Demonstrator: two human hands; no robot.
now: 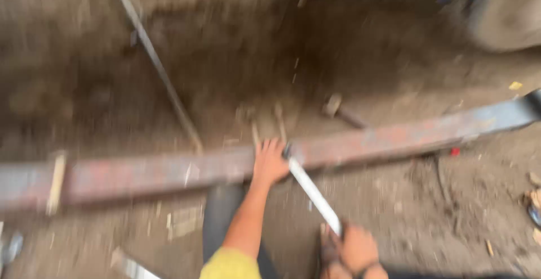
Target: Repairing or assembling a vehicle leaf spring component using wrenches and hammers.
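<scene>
A long rusty metal beam (394, 138) lies across the dirt ground from left to right. My left hand (269, 162) rests flat on top of it near its middle, fingers spread. My right hand (356, 251) is closed around the near end of a flat white strip, like a ruler or blade (313, 192), whose far tip touches the beam just right of my left hand. My left arm has a yellow sleeve. The picture is blurred by motion.
A thin metal rod (159, 68) runs diagonally from the top left down toward the beam. A hammer (340, 111) lies on the dirt behind the beam. Scraps and debris litter the ground. A pale rounded object (507, 14) sits at the top right.
</scene>
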